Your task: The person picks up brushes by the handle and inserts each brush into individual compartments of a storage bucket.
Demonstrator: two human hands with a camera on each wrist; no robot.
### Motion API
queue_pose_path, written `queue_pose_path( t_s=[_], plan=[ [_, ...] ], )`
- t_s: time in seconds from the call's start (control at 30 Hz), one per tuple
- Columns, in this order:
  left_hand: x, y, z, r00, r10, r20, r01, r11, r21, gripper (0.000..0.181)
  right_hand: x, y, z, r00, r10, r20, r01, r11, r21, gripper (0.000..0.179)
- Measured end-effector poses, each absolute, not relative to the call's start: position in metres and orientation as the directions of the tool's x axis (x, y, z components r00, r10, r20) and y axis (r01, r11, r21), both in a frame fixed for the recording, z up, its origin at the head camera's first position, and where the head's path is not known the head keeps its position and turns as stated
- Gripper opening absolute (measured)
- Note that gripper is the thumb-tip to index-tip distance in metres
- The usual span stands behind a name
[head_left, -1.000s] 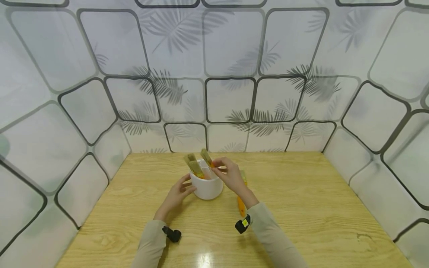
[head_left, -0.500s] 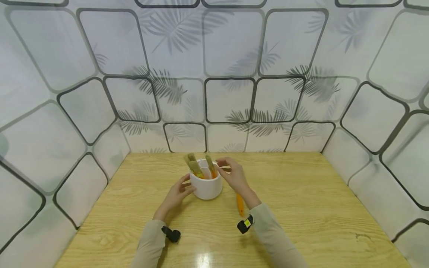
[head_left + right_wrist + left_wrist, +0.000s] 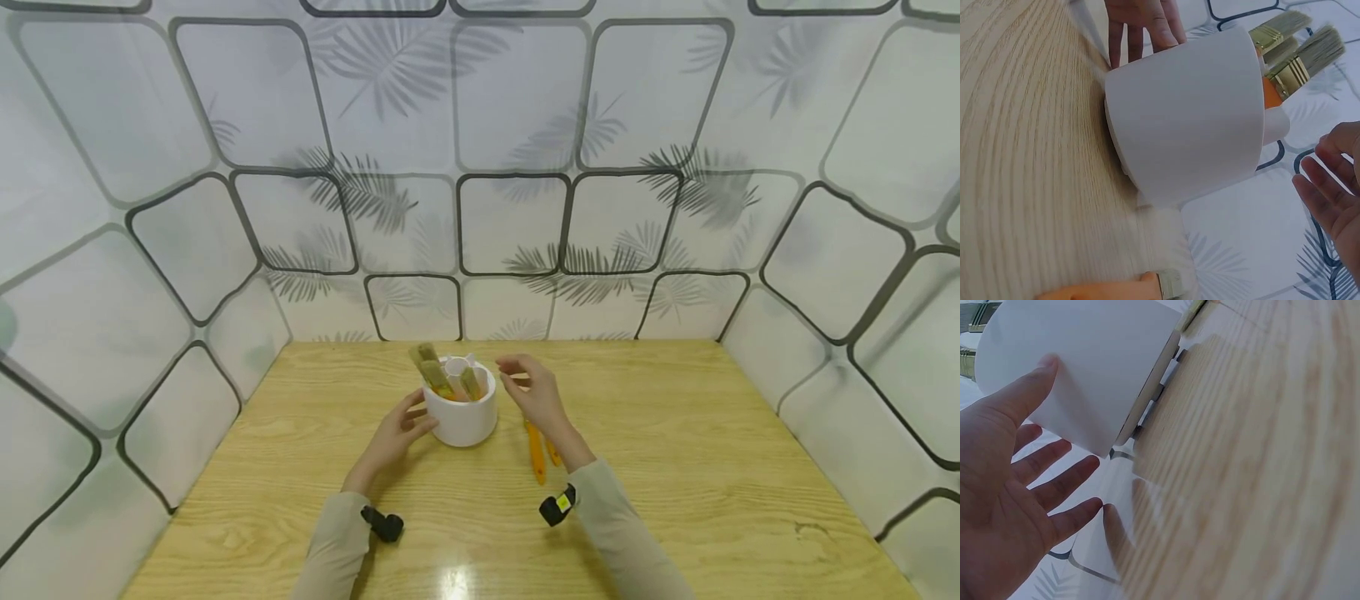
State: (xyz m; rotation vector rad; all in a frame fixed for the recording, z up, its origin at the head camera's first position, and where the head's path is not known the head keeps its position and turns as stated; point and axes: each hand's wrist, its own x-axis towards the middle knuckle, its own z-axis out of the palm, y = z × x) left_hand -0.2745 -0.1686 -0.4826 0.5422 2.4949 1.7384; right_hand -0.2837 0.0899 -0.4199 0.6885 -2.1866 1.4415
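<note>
A white round holder (image 3: 465, 425) stands upright on the table, with several paintbrushes (image 3: 435, 374) in it, bristles up. White inner dividers show at its top. One paintbrush (image 3: 471, 382) sits low at its right side. My left hand (image 3: 393, 431) rests its thumb against the holder's wall, fingers spread around the left side; the left wrist view shows this hand (image 3: 1013, 481) plainly. To the right of the rim hovers my right hand (image 3: 534, 393), holding nothing, its fingers loosely bent. Below it lie two orange-handled paintbrushes, one handle (image 3: 536, 457) in front of the other (image 3: 553, 452).
The wooden table (image 3: 675, 467) extends around the holder on all sides. Patterned white cloth walls (image 3: 510, 225) close off the back and both sides. A paintbrush (image 3: 1107, 290) lies near the holder's base in the right wrist view.
My right hand has lowered a paintbrush into the holder's right side, let go of it and drawn back to the right. The left hand has stayed at the holder.
</note>
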Motion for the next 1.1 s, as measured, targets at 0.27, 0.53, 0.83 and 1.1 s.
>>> queue_pose_path(
  t_s=[0.27, 0.53, 0.83, 1.1],
  plan=[
    [-0.274, -0.168, -0.484, -0.937, 0.317, 0.146, 0.244, 0.296, 0.924, 0.065, -0.281, 0.097, -0.423, -0.795, -0.154, 0.587, -0.6, 0.344, -0.723, 0.02],
    [-0.273, -0.167, -0.482, -0.938, 0.315, 0.147, 0.247, 0.306, 0.919, 0.066, -0.278, 0.105, -0.43, -0.797, -0.14, 0.587, -0.596, 0.334, -0.73, 0.018],
    [-0.274, -0.167, -0.48, -0.937, 0.315, 0.152, 0.252, 0.306, 0.918, 0.064, -0.277, 0.112, -0.435, -0.816, -0.12, 0.566, -0.569, 0.342, -0.748, 0.018],
    [-0.275, -0.168, -0.482, -0.937, 0.311, 0.157, 0.252, 0.294, 0.922, 0.064, -0.276, 0.116, -0.441, -0.818, -0.114, 0.564, -0.563, 0.355, -0.746, 0.016]
  ],
)
